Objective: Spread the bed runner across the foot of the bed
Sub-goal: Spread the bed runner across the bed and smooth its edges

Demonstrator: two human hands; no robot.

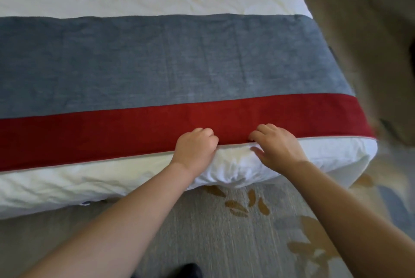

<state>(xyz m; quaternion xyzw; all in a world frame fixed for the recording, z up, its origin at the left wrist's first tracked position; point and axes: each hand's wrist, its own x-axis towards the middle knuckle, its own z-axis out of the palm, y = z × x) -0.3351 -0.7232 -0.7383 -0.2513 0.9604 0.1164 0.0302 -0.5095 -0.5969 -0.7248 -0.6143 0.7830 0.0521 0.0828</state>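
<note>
Down at the bottom there's patterned carpet (pixel 202 221) and a dark shape (pixel 190 271) at the frame edge, maybe a shoe, too cut off to call. Both forearms reach in to the foot of the bed (pixel 89 179). The left hand (pixel 195 146) has its fingers curled close together on the near hem of the bed runner (pixel 170 64), thumb out of sight. The right hand (pixel 277 144) pinches the same hem, fingers on top of the red band, thumb underneath against the white duvet. The runner lies flat across the foot, red band near, blue-grey beyond, draping over the right side. Nearly done, I'd say: only squaring this edge is left. The runner's left end runs out of frame, so its drape can't be judged, and the right side is smeared with blur.
</note>
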